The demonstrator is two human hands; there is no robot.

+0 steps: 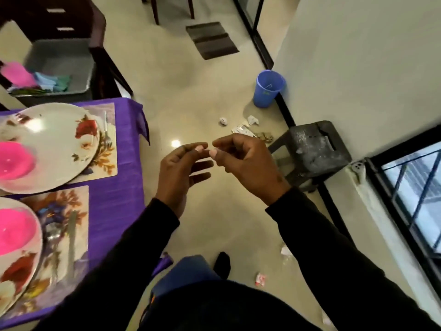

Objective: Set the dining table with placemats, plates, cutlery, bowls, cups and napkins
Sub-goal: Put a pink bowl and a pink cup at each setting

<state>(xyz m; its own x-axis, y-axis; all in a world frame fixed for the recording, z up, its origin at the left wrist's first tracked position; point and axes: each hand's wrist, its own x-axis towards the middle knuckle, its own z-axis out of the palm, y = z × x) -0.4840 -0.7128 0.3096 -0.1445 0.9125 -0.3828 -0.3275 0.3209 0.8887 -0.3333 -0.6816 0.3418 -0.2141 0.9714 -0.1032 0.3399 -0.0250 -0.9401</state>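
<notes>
The table with a purple cloth point(119, 187) is at my left. On it lie two floral placemats point(108, 161) point(71, 235), each under a white flowered plate point(59, 149) point(14, 266) that holds a pink bowl point(14, 161) point(16, 230). A fork point(107, 132) rests on the far mat, right of the plate. A knife point(71, 237) lies on the near mat. My left hand point(181, 173) and my right hand point(241, 163) hover over the floor, right of the table, fingertips nearly touching, holding nothing.
A grey bin point(78, 68) with pink, blue and green cloths sits on a dark chair behind the table. On the floor stand a blue bucket point(268, 90) and a dark stool point(312, 151), with scattered paper scraps point(253, 120) between them. A wall and window are at right.
</notes>
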